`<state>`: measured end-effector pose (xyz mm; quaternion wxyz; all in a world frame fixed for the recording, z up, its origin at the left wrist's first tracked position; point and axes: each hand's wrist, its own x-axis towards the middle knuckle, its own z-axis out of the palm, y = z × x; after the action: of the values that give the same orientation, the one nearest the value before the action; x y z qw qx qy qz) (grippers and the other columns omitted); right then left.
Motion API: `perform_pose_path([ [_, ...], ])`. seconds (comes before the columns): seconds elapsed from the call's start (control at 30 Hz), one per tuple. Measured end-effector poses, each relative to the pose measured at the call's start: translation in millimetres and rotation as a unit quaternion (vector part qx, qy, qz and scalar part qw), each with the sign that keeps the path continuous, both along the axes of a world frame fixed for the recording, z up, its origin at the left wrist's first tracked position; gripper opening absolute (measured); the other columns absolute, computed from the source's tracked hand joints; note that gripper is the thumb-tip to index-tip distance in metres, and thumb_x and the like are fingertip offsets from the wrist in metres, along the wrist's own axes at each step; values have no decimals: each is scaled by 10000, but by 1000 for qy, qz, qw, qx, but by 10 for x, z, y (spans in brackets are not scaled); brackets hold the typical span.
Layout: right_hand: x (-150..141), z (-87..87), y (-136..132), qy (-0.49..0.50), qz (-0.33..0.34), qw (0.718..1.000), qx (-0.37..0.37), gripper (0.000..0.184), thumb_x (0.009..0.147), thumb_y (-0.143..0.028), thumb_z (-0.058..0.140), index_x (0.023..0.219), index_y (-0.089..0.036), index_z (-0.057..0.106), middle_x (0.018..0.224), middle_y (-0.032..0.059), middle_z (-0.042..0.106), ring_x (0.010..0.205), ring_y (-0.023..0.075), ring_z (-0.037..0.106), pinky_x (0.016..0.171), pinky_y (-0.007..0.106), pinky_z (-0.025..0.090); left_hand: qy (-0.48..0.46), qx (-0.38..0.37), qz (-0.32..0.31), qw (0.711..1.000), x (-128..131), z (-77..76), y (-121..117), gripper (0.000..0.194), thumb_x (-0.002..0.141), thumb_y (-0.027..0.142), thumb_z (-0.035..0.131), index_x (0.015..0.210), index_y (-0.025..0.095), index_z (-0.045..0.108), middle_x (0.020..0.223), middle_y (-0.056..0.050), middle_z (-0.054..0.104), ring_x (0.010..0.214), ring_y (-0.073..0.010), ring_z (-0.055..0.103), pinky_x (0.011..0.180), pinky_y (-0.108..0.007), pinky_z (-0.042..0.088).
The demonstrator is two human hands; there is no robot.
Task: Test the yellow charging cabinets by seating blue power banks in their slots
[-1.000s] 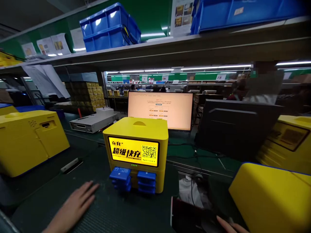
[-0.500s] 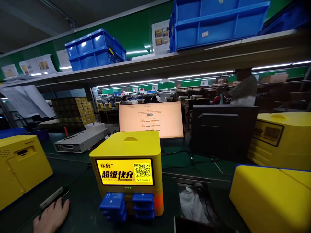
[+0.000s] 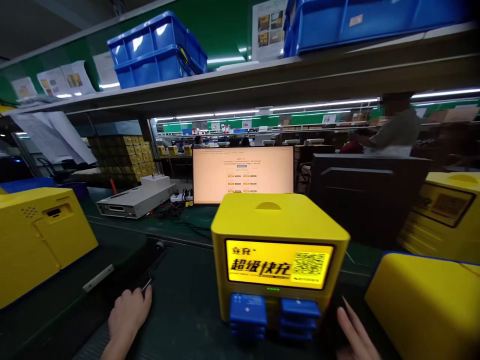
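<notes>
The yellow charging station [image 3: 279, 250] is standing between both hands, so the right hand [image 3: 354, 337], fingers spread beside its lower corner, should be bracing it squarely while the left hand [image 3: 129, 312] is resting flat, holding nothing, well apart from the protruding blue power banks [image 3: 273, 312].

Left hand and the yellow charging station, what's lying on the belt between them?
Nothing: in the head view only bare dark belt separates the left hand from the yellow charging station.

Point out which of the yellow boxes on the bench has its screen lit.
The middle yellow box, between both hands: its front screen glows. The box at far right has a dark screen; the others show none.
</notes>
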<state>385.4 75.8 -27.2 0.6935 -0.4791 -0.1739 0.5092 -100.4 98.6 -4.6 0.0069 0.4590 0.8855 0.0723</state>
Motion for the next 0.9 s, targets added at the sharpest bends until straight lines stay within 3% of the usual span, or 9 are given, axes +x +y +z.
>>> perform_pose_path([
  [0.13,82,125,138,109,-45,993,-7,732,533,-455,829,1196,-298,562,1007,-23,658,876,194,603,708,265,543,9,2,-37,999,194,0,6,677,806,487,167,946,37,653,929,-221,574,903,-341,556,698,-366,439],
  [0.3,-59,127,118,111,-77,991,23,708,555,-421,837,1191,-299,551,974,-49,640,841,142,574,621,167,505,39,30,-40,998,399,23,-2,677,807,396,135,964,-50,619,977,-277,534,971,-411,502,730,-447,426],
  [0.47,-405,93,208,39,6,999,31,718,663,-526,735,1282,-281,465,1154,13,592,992,225,564,732,279,515,-5,79,-23,997,547,56,-44,690,817,413,166,1127,-70,548,1045,-302,525,1039,-458,467,832,-579,368],
  [0.57,-368,-34,318,-121,37,992,28,756,692,-608,658,1313,-249,418,1230,66,534,1149,307,474,890,401,455,-69,117,-82,987,807,38,-83,678,827,430,213,1283,-12,451,1236,-270,484,1196,-411,399,979,-573,295],
  [0.6,-303,-98,348,-207,27,977,34,738,700,-620,636,1300,-241,432,1261,76,502,1189,323,434,943,428,413,-94,123,-123,980,931,19,-97,658,831,445,237,1312,44,441,1291,-214,480,1230,-351,400,1019,-507,306],
  [0.67,-133,-236,387,-381,14,923,53,667,730,-616,595,1264,-235,478,1280,80,457,1206,332,405,999,449,352,-188,135,-224,947,1203,-31,-126,694,793,513,391,1377,138,370,1369,-117,456,1254,-255,417,1022,-366,366],
  [0.73,28,-351,391,-516,34,854,65,583,768,-589,546,1234,-238,519,1234,83,465,1154,331,448,991,466,353,-313,168,-283,891,1451,-81,-150,929,669,520,628,1438,187,229,1447,-92,360,1294,-253,377,1034,-340,366],
  [0.8,123,-416,369,-603,61,792,67,516,814,-550,478,1222,-240,537,1213,88,471,1116,329,474,960,477,378,-402,217,-279,845,1623,-114,-167,1100,572,457,759,1452,196,155,1475,-115,292,1329,-293,313,1079,-392,304],
  [0.9,136,-426,332,-669,62,738,62,496,854,-505,397,1246,-226,514,1259,105,439,1132,337,461,924,482,403,-427,242,-237,838,1727,-132,-171,1005,620,451,747,1434,235,199,1456,-100,318,1326,-294,316,1082,-415,293],
])
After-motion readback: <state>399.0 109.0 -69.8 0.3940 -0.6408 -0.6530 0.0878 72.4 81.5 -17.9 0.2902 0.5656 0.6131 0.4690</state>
